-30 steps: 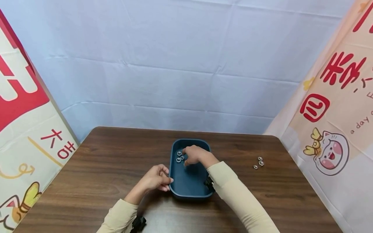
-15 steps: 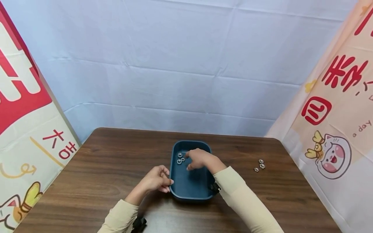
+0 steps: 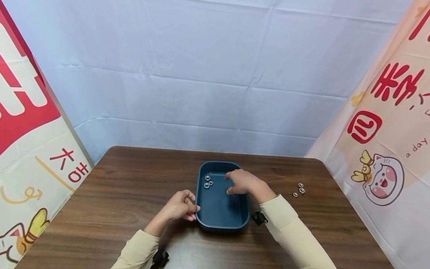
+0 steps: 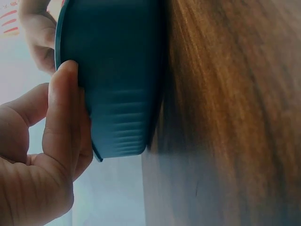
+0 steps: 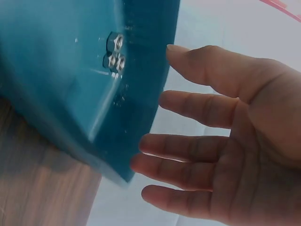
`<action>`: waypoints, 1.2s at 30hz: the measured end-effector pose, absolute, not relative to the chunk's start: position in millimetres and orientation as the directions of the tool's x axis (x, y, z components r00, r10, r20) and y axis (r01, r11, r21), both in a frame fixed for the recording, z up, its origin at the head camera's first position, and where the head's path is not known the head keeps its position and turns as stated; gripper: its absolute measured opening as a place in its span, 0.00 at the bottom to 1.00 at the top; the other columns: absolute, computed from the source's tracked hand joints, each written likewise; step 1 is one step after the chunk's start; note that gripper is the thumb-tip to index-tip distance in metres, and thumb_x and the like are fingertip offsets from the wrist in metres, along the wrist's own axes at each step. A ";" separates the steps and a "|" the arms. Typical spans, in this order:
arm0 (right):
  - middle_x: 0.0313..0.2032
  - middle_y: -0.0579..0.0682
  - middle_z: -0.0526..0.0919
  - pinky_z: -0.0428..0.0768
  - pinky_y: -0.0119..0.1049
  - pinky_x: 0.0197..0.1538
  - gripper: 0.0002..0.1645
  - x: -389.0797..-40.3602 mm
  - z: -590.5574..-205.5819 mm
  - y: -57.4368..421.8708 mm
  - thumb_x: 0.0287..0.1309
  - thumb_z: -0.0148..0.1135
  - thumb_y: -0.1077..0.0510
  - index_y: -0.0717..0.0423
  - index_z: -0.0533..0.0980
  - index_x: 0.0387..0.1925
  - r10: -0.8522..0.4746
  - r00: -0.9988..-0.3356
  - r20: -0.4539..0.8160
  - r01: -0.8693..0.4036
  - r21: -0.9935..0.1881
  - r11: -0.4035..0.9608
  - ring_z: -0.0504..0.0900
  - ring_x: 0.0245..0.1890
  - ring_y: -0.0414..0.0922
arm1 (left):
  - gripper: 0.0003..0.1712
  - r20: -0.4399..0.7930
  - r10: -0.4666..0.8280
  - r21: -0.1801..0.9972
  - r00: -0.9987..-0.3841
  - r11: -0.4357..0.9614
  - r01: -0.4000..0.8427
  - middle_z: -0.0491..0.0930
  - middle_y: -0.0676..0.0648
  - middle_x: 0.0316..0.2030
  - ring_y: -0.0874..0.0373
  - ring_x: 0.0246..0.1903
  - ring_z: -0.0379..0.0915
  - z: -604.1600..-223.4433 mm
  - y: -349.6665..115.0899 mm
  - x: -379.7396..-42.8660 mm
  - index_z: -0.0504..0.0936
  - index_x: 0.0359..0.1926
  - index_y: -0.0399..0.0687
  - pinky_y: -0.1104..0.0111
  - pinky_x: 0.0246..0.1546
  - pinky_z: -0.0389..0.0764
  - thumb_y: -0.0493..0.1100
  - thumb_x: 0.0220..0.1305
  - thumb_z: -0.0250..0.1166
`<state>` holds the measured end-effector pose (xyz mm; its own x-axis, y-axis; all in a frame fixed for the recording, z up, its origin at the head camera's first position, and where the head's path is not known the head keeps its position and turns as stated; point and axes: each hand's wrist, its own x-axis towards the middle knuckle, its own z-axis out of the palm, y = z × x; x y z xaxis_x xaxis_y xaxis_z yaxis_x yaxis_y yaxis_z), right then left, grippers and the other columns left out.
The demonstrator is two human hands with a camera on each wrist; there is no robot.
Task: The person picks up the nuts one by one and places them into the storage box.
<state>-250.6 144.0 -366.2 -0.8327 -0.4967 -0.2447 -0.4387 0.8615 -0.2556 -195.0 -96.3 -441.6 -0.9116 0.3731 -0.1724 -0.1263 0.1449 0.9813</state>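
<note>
Blue tray [image 3: 221, 211] has a smooth surface, rounded corners and ribs on its outer wall; it stands on the brown wood-grain table [image 3: 147, 175] — its long axis runs away from the person. In its far-left part lie three shiny metal nuts [image 5: 112, 42], close together. Three other nuts [image 3: 302, 191] lie on the table, at the right. The left hand [image 3: 182, 206] pinches the tray's rim; the right hand [image 3: 244, 181] — fingers loose, holding nothing — hangs over the right side.
</note>
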 end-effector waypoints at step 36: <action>0.46 0.60 0.77 0.75 0.51 0.47 0.26 -224.8 -375.2 214.5 0.51 0.68 0.58 0.65 0.74 0.51 -0.493 -0.849 -0.191 -0.457 -0.203 0.866 0.74 0.48 0.57 | 0.19 -0.172 0.365 0.984 -0.915 0.102 -0.145 0.71 0.41 0.20 0.55 0.15 0.76 -440.9 -95.3 -190.6 0.65 0.41 0.28 0.68 0.16 0.80 0.28 0.53 0.65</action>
